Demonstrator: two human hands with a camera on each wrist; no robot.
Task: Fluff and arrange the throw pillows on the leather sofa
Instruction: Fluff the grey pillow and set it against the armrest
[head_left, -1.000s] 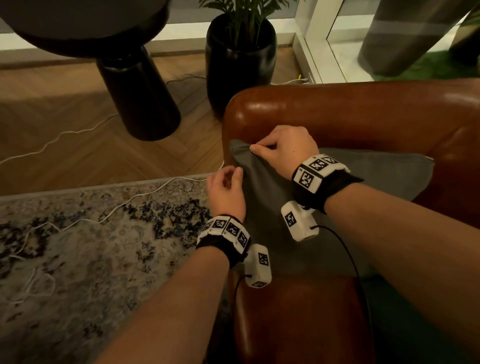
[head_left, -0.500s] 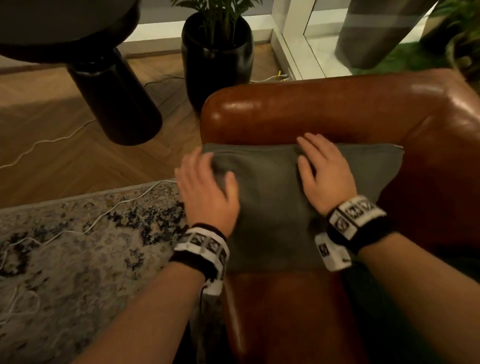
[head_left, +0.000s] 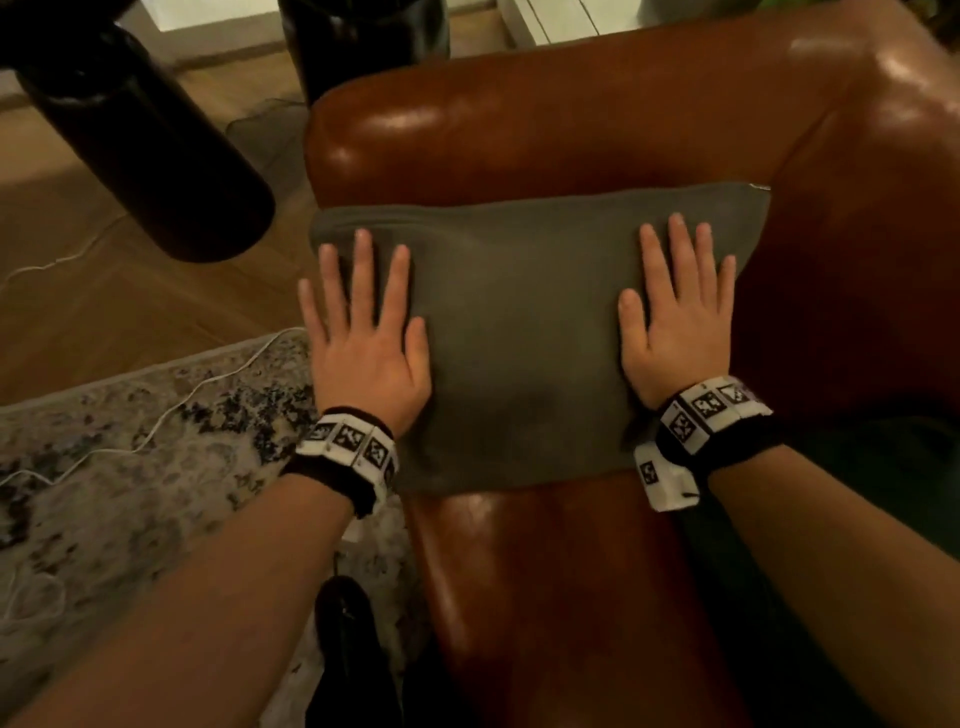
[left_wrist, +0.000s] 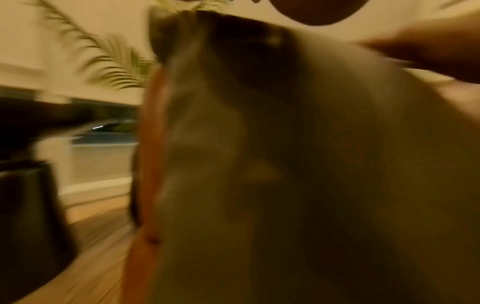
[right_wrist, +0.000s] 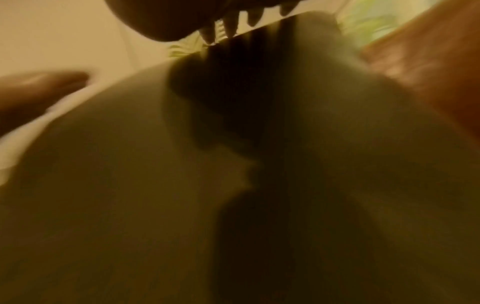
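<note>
both forearms are bare, with no sleeves. each wrist wears a black strap (head_left: 727, 441) ringed by white blocks printed with black square markers (head_left: 347, 442). a small white marked box (head_left: 662, 480) hangs under the right wrist.

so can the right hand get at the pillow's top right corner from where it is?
Probably yes. The right hand lies flat on the grey pillow, fingers pointing toward that corner. Only bare pillow lies between; the corner sits against the leather sofa back, so gripping may be snug.

Both wrist views smear the grey pillow (left_wrist: 311, 164) into blur — black planter (head_left: 363, 41) cut off above.
</note>
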